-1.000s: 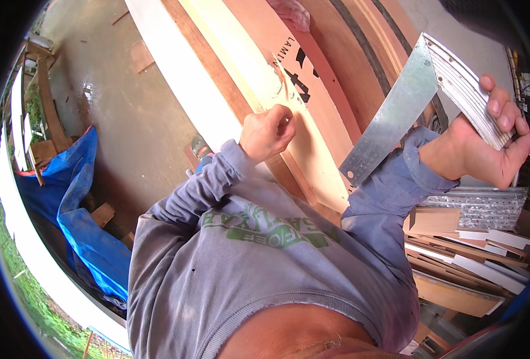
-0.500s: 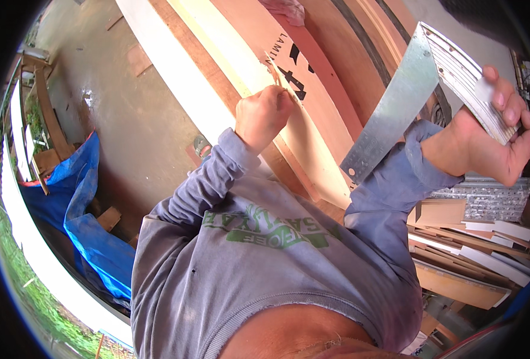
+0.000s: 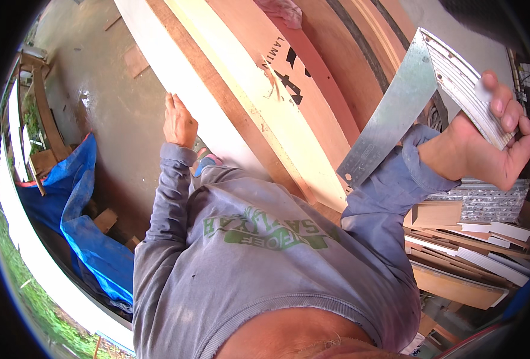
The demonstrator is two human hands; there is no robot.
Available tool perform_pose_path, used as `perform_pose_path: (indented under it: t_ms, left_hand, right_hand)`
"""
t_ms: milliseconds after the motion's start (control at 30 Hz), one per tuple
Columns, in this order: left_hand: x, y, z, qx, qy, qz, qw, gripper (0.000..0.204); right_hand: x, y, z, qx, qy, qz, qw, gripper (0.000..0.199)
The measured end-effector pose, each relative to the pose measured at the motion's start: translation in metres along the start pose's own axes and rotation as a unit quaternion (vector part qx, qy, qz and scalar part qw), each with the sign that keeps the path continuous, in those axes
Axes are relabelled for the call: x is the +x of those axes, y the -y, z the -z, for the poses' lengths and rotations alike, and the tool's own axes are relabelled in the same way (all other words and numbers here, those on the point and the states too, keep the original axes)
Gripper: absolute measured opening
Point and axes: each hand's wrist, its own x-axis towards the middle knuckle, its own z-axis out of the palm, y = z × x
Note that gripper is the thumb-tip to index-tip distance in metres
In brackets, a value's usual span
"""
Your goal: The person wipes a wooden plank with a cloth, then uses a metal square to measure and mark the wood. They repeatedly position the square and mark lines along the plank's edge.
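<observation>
In my right hand (image 3: 510, 128) is a try square with a flat metal blade (image 3: 390, 110) and a pale ridged stock (image 3: 465, 78). My fingers are closed round the stock, with the blade slanting down toward my sleeve. My left hand (image 3: 181, 122) is at the outer edge of a long white board (image 3: 208, 110), fingers stretched out and nothing visible in them. Whether it presses on the board I cannot tell. Beside that board runs a long pale yellow timber (image 3: 241, 72). Thin wood splinters (image 3: 272, 81) stick up where it meets a pinkish printed board (image 3: 313, 78).
Brown boards (image 3: 342, 60) lie farther right, and a pink cloth (image 3: 283, 11) rests at the top. On the left are a concrete floor (image 3: 109, 102) and a crumpled blue tarp (image 3: 88, 230). Stacked offcuts (image 3: 468, 257) fill the lower right.
My left hand has moved left from the splinters on the yellow timber to the white board's edge, and its fist has opened. My right hand still holds the try square, nearly unmoved.
</observation>
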Motion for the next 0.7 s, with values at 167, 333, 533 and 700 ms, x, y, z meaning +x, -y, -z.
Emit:
perform_pose_path:
  t_ms: [167,333,533,700]
  left_hand:
    - [0.006,-0.055,0.037,-0.136,0.067,-0.022,0.988,0.009]
    - [-0.005,-0.147,0.069,-0.313,0.061,-0.234,0.919,0.036]
    - [-0.007,-0.182,0.073,-0.263,0.182,-0.131,0.938,0.018]
    - [-0.024,-0.15,0.068,-0.171,0.329,-0.148,0.917,0.026]
  right_hand:
    - [-0.001,-0.004,0.003,0.0,0.007,-0.001,1.0,0.034]
    - [-0.001,-0.005,0.005,0.029,0.013,-0.017,0.999,0.034]
    - [-0.002,0.0,0.001,0.018,0.011,-0.013,1.0,0.032]
    - [-0.003,-0.001,0.001,0.004,0.009,-0.001,1.0,0.031]
